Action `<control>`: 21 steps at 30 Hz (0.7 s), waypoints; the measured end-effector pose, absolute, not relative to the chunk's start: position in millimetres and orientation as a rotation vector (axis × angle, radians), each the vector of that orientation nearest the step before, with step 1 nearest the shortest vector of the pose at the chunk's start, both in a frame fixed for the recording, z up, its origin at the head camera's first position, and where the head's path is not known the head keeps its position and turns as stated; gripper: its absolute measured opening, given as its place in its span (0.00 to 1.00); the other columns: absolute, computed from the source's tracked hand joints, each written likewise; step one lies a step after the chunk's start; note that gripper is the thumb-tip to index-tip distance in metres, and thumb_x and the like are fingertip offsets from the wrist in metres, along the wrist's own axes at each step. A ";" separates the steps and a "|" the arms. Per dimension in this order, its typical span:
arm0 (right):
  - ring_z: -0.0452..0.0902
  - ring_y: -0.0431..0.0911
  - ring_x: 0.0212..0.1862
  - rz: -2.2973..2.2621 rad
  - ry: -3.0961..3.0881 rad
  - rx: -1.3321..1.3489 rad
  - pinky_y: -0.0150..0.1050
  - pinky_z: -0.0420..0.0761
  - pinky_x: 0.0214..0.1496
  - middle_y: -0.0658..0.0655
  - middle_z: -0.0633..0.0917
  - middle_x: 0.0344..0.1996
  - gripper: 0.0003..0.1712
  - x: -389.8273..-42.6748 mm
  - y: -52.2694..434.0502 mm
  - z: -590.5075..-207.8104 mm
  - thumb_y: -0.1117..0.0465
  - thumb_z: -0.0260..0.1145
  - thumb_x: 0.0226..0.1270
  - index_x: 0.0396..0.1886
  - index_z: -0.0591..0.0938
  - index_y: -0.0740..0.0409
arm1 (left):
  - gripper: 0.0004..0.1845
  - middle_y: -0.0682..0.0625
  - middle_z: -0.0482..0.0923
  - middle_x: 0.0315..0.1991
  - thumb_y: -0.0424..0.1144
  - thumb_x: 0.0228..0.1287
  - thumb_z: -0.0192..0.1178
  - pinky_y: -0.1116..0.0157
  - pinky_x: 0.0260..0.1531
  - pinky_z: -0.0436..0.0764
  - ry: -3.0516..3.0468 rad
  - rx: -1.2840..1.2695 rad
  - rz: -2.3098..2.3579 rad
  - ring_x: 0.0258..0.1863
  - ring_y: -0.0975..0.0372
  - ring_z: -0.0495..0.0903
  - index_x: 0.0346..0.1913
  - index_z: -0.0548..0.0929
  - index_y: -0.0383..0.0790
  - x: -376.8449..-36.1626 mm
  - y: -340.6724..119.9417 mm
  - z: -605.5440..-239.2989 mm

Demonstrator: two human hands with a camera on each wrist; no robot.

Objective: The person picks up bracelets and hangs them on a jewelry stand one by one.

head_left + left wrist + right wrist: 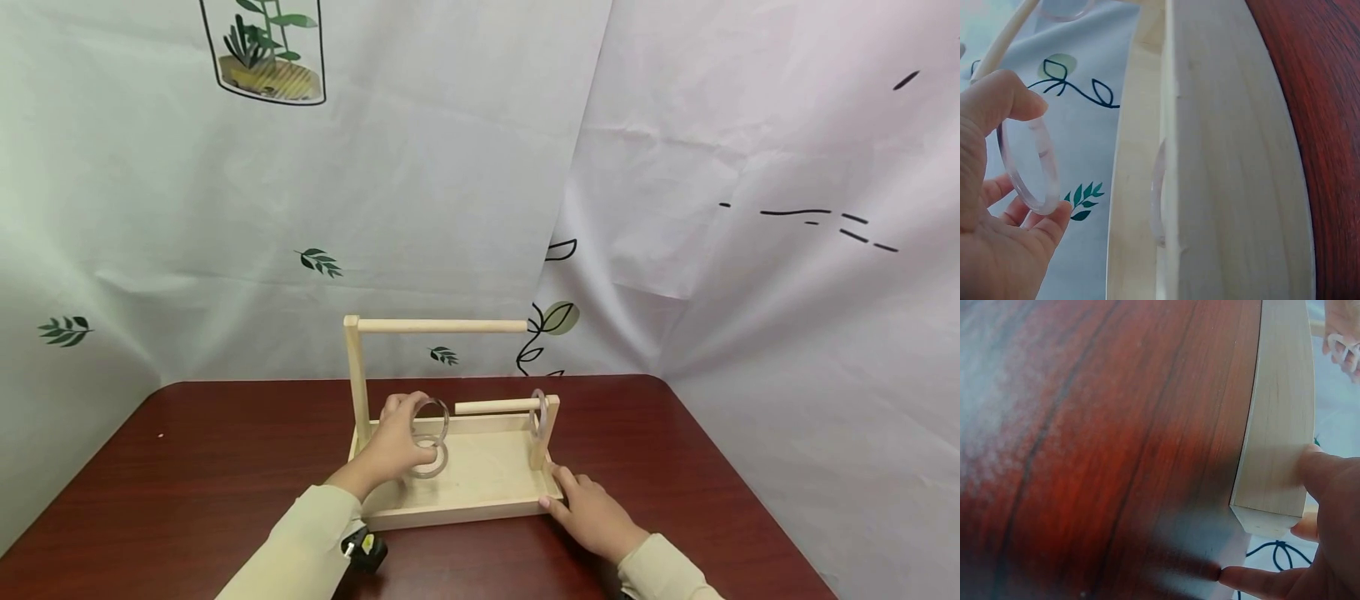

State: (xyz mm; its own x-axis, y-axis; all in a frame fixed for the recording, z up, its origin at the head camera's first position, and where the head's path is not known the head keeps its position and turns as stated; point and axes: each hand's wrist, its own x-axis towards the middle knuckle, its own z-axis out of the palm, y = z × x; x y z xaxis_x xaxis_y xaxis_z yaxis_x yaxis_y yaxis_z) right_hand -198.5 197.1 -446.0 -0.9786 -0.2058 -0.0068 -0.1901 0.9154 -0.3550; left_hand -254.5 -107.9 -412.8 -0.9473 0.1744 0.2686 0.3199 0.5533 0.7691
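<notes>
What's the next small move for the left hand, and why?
The left hand should probably bring its ring to the free end of the lower bar, since another ring already hangs on it and the right hand touches the tray.

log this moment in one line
left hand: holds ring | right hand: touches tray | second ring: in tray | third ring: on lower rod | upper rod: bare

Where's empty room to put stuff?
The table looks bare left of the tray and beyond the right hand; so does the tray floor between the lower ring and right post. Crowded: around the left hand and held ring.
</notes>
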 end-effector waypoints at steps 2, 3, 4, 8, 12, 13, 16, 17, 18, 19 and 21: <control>0.77 0.61 0.51 -0.555 3.036 -0.317 0.59 0.76 0.47 0.67 0.79 0.49 0.34 -198.4 196.8 -445.7 0.42 0.62 0.66 0.67 0.70 0.52 | 0.40 0.35 0.62 0.56 0.28 0.34 0.68 0.53 0.46 0.74 -2.603 -0.413 -1.404 0.55 0.45 0.64 0.59 0.71 0.34 -254.0 -110.3 -411.6; 0.77 0.61 0.51 -0.554 3.037 -0.319 0.59 0.76 0.47 0.67 0.79 0.49 0.34 -198.3 196.7 -445.7 0.42 0.62 0.66 0.67 0.70 0.52 | 0.39 0.34 0.61 0.56 0.27 0.34 0.68 0.54 0.45 0.74 -2.594 -0.410 -1.433 0.54 0.45 0.65 0.60 0.71 0.34 -254.0 -111.4 -411.3; 0.77 0.61 0.50 -0.554 3.039 -0.322 0.59 0.77 0.47 0.66 0.79 0.49 0.34 -198.2 196.6 -445.6 0.42 0.62 0.66 0.67 0.70 0.52 | 0.39 0.34 0.60 0.57 0.27 0.36 0.68 0.55 0.44 0.74 -2.588 -0.401 -1.470 0.53 0.46 0.66 0.60 0.71 0.34 -254.0 -112.3 -410.9; 0.77 0.61 0.51 -0.558 3.036 -0.324 0.59 0.76 0.47 0.66 0.79 0.49 0.34 -198.1 196.6 -445.6 0.42 0.62 0.66 0.66 0.70 0.52 | 0.40 0.33 0.58 0.59 0.27 0.39 0.69 0.58 0.43 0.75 -2.560 -0.375 -1.572 0.51 0.45 0.69 0.62 0.69 0.34 -254.0 -114.6 -411.0; 0.77 0.60 0.51 -0.561 3.043 -0.328 0.59 0.76 0.47 0.66 0.79 0.48 0.34 -197.9 196.4 -446.1 0.42 0.62 0.66 0.66 0.70 0.52 | 0.40 0.35 0.58 0.60 0.27 0.41 0.68 0.53 0.50 0.76 -2.528 -0.342 -1.668 0.56 0.46 0.66 0.64 0.67 0.34 -252.5 -113.7 -410.4; 0.77 0.60 0.51 -0.562 3.046 -0.330 0.59 0.76 0.47 0.66 0.79 0.48 0.33 -197.8 196.3 -446.1 0.43 0.62 0.66 0.66 0.70 0.52 | 0.40 0.36 0.58 0.60 0.27 0.42 0.68 0.52 0.52 0.75 -2.521 -0.330 -1.690 0.57 0.46 0.65 0.64 0.67 0.35 -252.0 -113.0 -410.1; 0.77 0.60 0.50 -0.563 3.049 -0.331 0.58 0.76 0.47 0.66 0.79 0.48 0.33 -197.4 195.8 -445.6 0.43 0.62 0.65 0.66 0.71 0.53 | 0.40 0.37 0.58 0.60 0.27 0.43 0.67 0.49 0.56 0.73 -2.493 -0.318 -1.750 0.58 0.46 0.64 0.65 0.66 0.35 -250.3 -111.1 -408.7; 0.77 0.60 0.50 -0.563 3.049 -0.331 0.58 0.76 0.47 0.66 0.80 0.47 0.33 -197.2 195.7 -445.2 0.43 0.63 0.65 0.66 0.71 0.53 | 0.41 0.37 0.58 0.60 0.27 0.43 0.66 0.49 0.57 0.73 -2.487 -0.314 -1.764 0.58 0.46 0.64 0.65 0.66 0.35 -249.9 -110.5 -408.2; 0.77 0.60 0.50 -0.566 3.048 -0.332 0.58 0.76 0.47 0.66 0.80 0.47 0.33 -197.1 195.6 -444.9 0.44 0.63 0.65 0.66 0.71 0.53 | 0.41 0.37 0.58 0.60 0.27 0.42 0.66 0.49 0.57 0.73 -2.475 -0.314 -1.784 0.59 0.46 0.64 0.66 0.66 0.35 -249.5 -109.8 -407.7; 0.77 0.60 0.50 -0.567 3.047 -0.332 0.58 0.76 0.47 0.66 0.80 0.47 0.33 -197.0 195.6 -444.6 0.44 0.63 0.65 0.66 0.71 0.53 | 0.41 0.37 0.58 0.60 0.27 0.42 0.66 0.49 0.57 0.72 -2.465 -0.314 -1.796 0.59 0.46 0.64 0.66 0.66 0.35 -249.2 -109.3 -407.3; 0.77 0.60 0.50 -0.568 3.047 -0.336 0.58 0.77 0.47 0.66 0.80 0.47 0.33 -196.7 195.5 -444.1 0.44 0.63 0.66 0.66 0.71 0.54 | 0.41 0.37 0.59 0.60 0.26 0.42 0.65 0.50 0.58 0.72 -2.443 -0.316 -1.820 0.59 0.47 0.64 0.66 0.66 0.34 -248.8 -108.2 -406.8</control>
